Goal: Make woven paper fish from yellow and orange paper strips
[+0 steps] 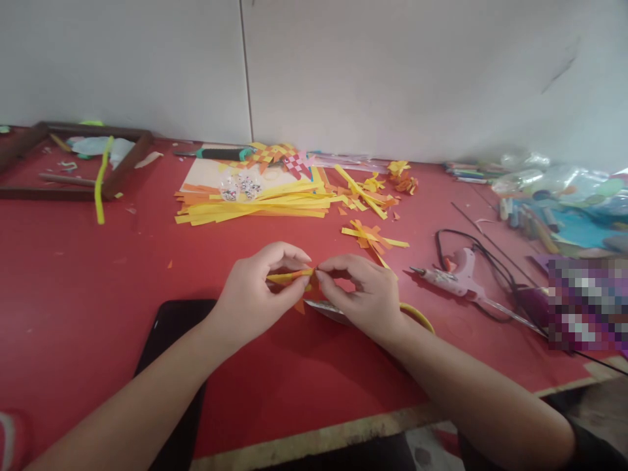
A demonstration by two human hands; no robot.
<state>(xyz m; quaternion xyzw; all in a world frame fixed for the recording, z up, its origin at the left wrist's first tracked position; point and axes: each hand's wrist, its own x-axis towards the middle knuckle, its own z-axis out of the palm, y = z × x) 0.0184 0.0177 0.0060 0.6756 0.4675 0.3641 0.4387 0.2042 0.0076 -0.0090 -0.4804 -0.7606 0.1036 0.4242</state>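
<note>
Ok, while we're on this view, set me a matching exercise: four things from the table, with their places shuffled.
1. Yellow strip
2. Glue gun
3. Dark flat object
4. Rectangular frame

A. Partly hidden by the left forearm
B. At the far left, near the wall
C. Held in the left hand
D. To the right of the right hand

Pairs: 1-C, 2-D, 3-A, 4-B
</note>
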